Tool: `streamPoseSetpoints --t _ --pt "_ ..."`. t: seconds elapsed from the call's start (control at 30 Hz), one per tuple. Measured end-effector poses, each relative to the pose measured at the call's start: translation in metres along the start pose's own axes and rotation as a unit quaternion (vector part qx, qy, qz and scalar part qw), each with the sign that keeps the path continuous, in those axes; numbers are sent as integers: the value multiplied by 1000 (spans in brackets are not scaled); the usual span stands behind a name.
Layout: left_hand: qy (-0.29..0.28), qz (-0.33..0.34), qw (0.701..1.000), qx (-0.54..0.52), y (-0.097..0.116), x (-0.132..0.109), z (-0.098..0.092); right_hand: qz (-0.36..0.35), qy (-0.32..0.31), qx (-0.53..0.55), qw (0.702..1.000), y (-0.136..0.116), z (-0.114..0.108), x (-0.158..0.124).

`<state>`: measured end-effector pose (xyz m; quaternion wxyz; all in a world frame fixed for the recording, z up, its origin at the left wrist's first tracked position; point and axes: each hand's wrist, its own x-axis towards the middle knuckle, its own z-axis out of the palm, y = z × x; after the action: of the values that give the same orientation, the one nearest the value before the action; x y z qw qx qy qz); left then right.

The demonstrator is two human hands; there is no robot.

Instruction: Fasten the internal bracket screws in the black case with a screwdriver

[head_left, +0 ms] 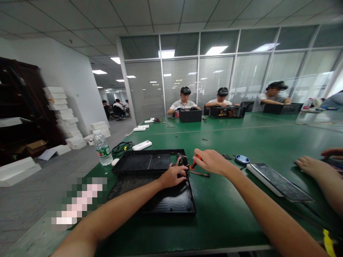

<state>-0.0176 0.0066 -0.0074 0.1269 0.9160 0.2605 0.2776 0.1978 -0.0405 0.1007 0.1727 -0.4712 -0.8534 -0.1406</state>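
Observation:
A black plastic case [150, 162] lies opened out before me, its two shallow halves side by side. Bundled wires [181, 160] fill its right corner, and a loose cable [199, 174] trails from there onto the table. My left hand [173, 176] rests over that corner with its fingers curled in by the wires; what they pinch is hidden. In my right hand [210, 160] is a screwdriver [196, 162] with an orange-red and black handle, wrapped by closed fingers and slanting down toward the case's right edge. Its tip cannot be made out.
On the green table [222, 210], a water bottle [102, 148] stands left of the case. A black cable [122, 147] and white box [142, 145] lie behind it. To the right are a blue dish [242, 159], a phone-like device [280, 182] and another person's hand [308, 166]. Several people work opposite.

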Motion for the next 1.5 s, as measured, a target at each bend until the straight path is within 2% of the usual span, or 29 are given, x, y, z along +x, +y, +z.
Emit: streamPoseSetpoints --t 0.1,0.2,0.3,0.37,0.57,0.63,0.7,0.83,0.93,1.0,1.07,1.17,1.2,1.27,1.33,1.4,1.5 --pt "3 2 1000 -9 -1 1 1 23 -14 16 1000 5 -1 -2" --pt "-5 -8 1000 -24 -2 1 2 -3 -30 64 997 7 -2 -3" --pt "-14 -24 999 -23 -1 0 1 -4 -45 50 998 6 -2 -3" --pt "-23 -38 999 -17 2 0 -1 1 -32 49 998 4 -1 -3" --pt "-51 -89 995 -12 9 -1 -8 -46 4 103 994 -4 8 1" --pt "-58 -92 994 -24 10 -1 -10 -33 36 111 993 -3 11 1" --pt "-62 -83 994 -38 10 -1 -10 -13 94 141 985 3 13 -1" --pt "-33 -88 994 -51 11 1 -9 39 230 252 939 23 17 -8" --pt "-18 -85 995 -47 13 3 -13 50 256 314 913 35 22 -13" --pt "-54 -39 997 -25 15 4 -19 41 248 338 907 39 24 -13" --pt "-127 18 992 10 17 0 -27 26 230 376 897 38 22 -10" --pt "-220 71 972 51 23 -11 -39 -11 170 440 882 27 13 -5" --pt "-236 82 967 56 25 -16 -44 -28 140 438 888 20 9 -5" --pt "-255 101 960 53 28 -25 -56 -68 73 379 920 -1 4 -8" --pt "-248 102 962 54 24 -32 -73 -127 -1 275 953 -29 5 -19" --pt "-207 71 972 81 12 -36 -93 -185 -49 191 963 -60 12 -37" --pt "-137 -18 978 157 -21 -38 -119 -213 -64 79 972 -98 34 -63"
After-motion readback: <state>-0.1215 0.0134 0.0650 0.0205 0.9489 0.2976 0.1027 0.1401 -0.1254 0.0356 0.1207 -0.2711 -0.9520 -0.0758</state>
